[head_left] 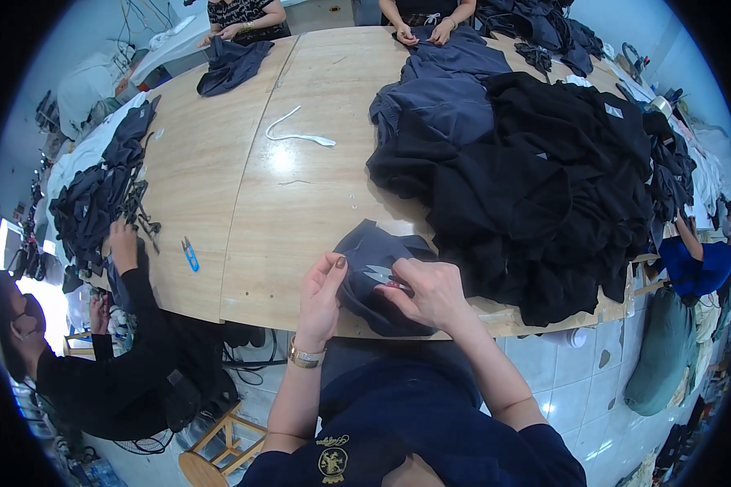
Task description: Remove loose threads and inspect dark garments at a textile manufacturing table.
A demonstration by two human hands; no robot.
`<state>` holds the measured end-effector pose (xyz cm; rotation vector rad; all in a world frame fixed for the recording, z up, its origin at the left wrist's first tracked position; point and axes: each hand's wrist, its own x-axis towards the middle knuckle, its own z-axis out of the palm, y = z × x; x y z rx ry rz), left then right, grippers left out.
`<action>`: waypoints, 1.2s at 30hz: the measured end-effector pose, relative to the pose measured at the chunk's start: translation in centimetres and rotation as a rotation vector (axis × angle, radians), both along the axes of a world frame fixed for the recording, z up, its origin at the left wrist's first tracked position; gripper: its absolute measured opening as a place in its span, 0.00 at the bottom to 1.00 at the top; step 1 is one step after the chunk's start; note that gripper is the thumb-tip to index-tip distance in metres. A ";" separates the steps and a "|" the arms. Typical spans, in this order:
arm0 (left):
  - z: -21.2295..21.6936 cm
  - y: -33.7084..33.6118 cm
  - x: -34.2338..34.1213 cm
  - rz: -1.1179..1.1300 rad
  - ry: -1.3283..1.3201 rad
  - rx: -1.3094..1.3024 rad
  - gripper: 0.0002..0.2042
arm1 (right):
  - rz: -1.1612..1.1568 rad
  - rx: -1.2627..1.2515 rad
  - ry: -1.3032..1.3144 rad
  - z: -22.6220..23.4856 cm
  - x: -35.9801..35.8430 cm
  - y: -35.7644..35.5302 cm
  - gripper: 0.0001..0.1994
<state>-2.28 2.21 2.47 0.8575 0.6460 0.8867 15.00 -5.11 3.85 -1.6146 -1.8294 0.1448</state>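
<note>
At the table's near edge lies a dark grey garment piece (374, 304), bunched up. My left hand (321, 296) pinches its left edge between thumb and fingers, and a watch sits on that wrist. Closed around a pair of thread snips (382, 274) with a bit of red on it, my right hand (430, 288) rests over the same cloth. The metal blades point left toward my left thumb. My right fingers cover most of the snips' handle, so whether the blades touch a thread cannot be made out.
A large heap of black garments (536, 195) fills the table's right side, with dark grey garments (447, 81) behind. Blue thread snips (190, 254) and a white cord (300, 138) lie left. A co-worker in black (114, 373) sits left; others work across the table and at right.
</note>
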 end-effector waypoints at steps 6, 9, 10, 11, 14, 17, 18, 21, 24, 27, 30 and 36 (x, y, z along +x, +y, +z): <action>-0.1 0.0 -0.1 -0.005 0.010 0.019 0.04 | 0.015 0.002 0.080 -0.3 0.2 0.0 0.15; -0.1 0.0 0.0 -0.006 -0.009 -0.005 0.04 | -0.017 -0.037 0.316 -0.4 0.1 0.0 0.13; 0.0 0.0 0.1 -0.012 -0.023 -0.020 0.04 | -0.060 -0.063 0.481 -0.6 0.1 0.0 0.12; 0.0 0.0 0.1 -0.015 -0.037 -0.035 0.04 | -0.063 -0.068 0.546 -0.9 0.0 0.1 0.13; 0.6 -0.2 0.3 -0.028 -0.049 -0.075 0.04 | -0.060 -0.023 0.633 -0.4 -1.1 0.4 0.16; -0.5 0.0 0.2 -0.043 -0.070 -0.063 0.04 | 0.002 0.057 0.593 -1.0 -1.8 0.8 0.13; -0.6 0.0 0.2 -0.044 -0.070 -0.062 0.04 | 0.035 0.127 0.555 -1.5 -2.0 0.9 0.12; -0.6 0.0 0.3 -0.019 -0.098 -0.050 0.04 | 0.110 0.284 0.325 -1.7 -2.2 0.8 0.14; -0.4 0.1 0.2 -0.001 -0.133 -0.102 0.04 | 0.233 0.238 0.282 -1.7 -2.8 -0.2 0.12; 0.0 0.2 0.1 0.009 -0.164 -0.162 0.04 | 0.329 0.217 0.268 -1.6 -2.8 -1.0 0.11; -0.2 0.4 -0.1 0.010 -0.170 -0.191 0.04 | 0.376 0.227 0.258 -1.8 -2.2 -1.6 0.12; -0.7 0.6 -0.2 0.006 -0.158 -0.148 0.04 | -0.013 0.066 0.469 -1.2 -0.5 -1.0 0.12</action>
